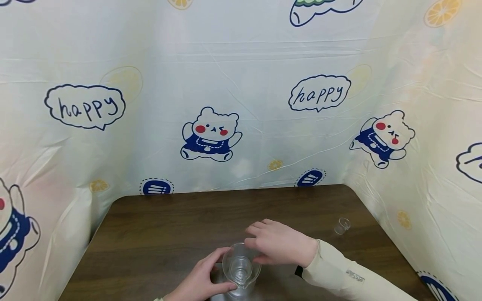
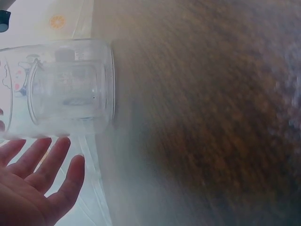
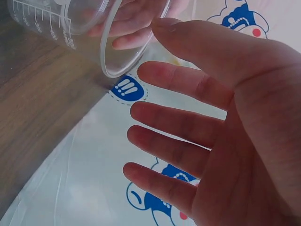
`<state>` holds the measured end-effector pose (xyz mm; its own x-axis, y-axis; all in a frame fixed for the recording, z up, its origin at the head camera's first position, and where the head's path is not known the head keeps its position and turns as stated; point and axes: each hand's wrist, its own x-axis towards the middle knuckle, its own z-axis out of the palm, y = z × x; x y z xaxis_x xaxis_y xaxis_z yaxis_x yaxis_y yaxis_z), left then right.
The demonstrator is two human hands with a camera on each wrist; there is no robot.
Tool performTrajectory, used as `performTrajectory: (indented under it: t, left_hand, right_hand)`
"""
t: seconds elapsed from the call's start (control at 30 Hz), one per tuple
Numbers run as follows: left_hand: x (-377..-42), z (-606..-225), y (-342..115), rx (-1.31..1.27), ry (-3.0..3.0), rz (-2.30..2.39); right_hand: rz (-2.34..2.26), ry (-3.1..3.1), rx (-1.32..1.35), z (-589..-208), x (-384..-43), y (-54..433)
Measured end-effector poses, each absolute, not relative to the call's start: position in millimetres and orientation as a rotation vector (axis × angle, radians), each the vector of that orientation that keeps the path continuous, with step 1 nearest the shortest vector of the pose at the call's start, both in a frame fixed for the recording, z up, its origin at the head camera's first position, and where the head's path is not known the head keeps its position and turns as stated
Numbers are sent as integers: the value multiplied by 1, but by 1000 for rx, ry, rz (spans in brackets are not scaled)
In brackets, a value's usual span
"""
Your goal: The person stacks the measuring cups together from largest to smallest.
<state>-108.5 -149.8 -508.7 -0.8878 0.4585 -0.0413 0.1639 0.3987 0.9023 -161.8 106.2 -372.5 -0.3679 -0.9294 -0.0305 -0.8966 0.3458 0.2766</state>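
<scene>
One beaker (image 1: 240, 251) | inner vessel (image 2: 70, 89) hazy through glass | left hand (image 1: 201, 276) cups beaker | right hand (image 1: 282, 242) spread

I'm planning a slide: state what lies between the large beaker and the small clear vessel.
In the head view, the right hand is between the large beaker and the small clear vessel; beyond the hand, bare wooden tabletop shows.

lg bkr (image 1: 257, 274): 1 | inner bkr (image 1: 240, 267): 1+ | sm bkr (image 1: 342, 226): 1
</scene>
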Motion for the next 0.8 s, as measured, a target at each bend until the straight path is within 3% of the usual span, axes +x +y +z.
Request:
performTrajectory:
  t: [0.8]
  left_hand:
    - [-106, -507, -149, 579, 2445, 1456]
  right_hand:
    - [-289, -2443, 1609, -371, -166, 137]
